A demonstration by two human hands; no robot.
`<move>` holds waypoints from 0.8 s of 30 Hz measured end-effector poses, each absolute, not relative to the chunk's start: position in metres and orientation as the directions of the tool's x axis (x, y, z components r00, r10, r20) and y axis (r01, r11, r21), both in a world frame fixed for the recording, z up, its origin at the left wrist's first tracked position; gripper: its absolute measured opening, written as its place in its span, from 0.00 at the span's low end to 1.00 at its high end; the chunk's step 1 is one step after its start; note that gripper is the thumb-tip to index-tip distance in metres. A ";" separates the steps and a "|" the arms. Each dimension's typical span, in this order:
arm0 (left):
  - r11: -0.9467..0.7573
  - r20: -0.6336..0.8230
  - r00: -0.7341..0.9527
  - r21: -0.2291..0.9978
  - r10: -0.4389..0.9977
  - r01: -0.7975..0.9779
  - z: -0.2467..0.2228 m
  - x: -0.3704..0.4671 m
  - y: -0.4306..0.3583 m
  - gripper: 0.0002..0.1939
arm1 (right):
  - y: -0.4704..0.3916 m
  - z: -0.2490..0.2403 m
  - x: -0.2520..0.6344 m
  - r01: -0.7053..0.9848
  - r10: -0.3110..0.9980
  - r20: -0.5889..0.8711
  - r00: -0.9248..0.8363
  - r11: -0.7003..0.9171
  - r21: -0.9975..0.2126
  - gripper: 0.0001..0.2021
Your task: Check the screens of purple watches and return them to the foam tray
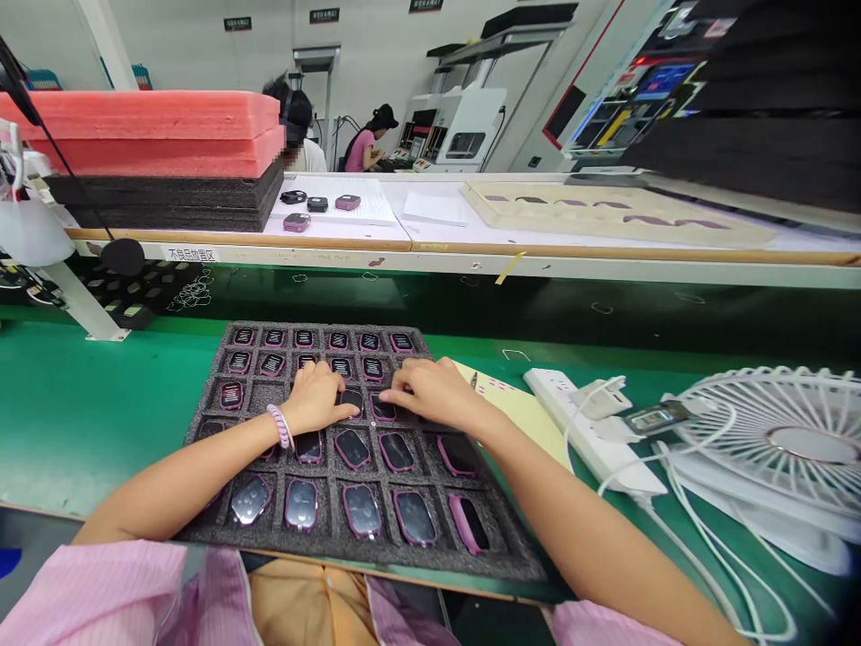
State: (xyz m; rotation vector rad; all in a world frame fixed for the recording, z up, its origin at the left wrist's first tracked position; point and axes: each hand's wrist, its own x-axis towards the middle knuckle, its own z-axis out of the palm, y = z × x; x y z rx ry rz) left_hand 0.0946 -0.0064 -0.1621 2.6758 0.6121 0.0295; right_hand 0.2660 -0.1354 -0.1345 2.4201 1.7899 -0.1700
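As the head view looks down, purple-rimmed watch cases [301, 504] sit in compartments of a dark foam tray [506, 538] on the green bench [87, 413]. Left hand [313, 395]: fingers curled, thumb at one case [352, 398]. Right hand [430, 392]: bent over the neighbouring case [383, 410]. Can't tell whether either pinches.

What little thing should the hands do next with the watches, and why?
Maybe the left hand should gently press the edge of the dark watch right beside it, to try waking the screen. That screen looks dark, while the back-row watches show light markings.
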 end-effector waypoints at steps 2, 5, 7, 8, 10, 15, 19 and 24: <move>-0.783 -0.058 0.892 0.456 0.449 0.424 -0.163 0.095 -0.011 0.17 | -0.138 -0.137 0.257 0.965 0.945 -0.193 0.263 -0.256 0.058 0.15; -0.735 -0.035 0.909 0.576 0.414 0.357 -0.154 0.098 -0.014 0.09 | -0.139 -0.148 0.250 0.960 0.949 -0.154 0.275 -0.281 -0.016 0.12; -0.694 -0.003 0.920 0.656 0.392 0.298 -0.137 0.097 -0.007 0.07 | -0.141 -0.157 0.252 0.931 0.944 -0.123 0.307 -0.325 -0.167 0.10; -0.659 0.024 0.917 0.703 0.399 0.268 -0.125 0.095 0.000 0.07 | -0.143 -0.161 0.255 0.908 0.944 -0.102 0.314 -0.330 -0.257 0.11; -0.454 0.107 0.903 0.885 0.417 0.104 -0.095 0.086 0.017 0.06 | -0.146 -0.165 0.259 0.842 0.956 -0.033 0.291 -0.272 -0.466 0.12; -0.132 0.289 0.724 0.955 0.626 -0.267 -0.022 0.062 0.051 0.07 | -0.132 -0.134 0.264 0.232 0.949 0.008 0.315 -0.069 -0.970 0.26; 0.048 0.195 0.682 0.946 0.705 -0.320 -0.003 0.070 0.045 0.09 | -0.094 -0.087 0.258 -0.202 0.938 -0.051 0.342 0.020 -0.979 0.26; 0.181 0.167 0.781 0.924 0.602 -0.337 -0.005 0.087 0.026 0.15 | -0.065 -0.037 0.235 -0.235 0.925 0.205 0.320 0.287 -0.929 0.14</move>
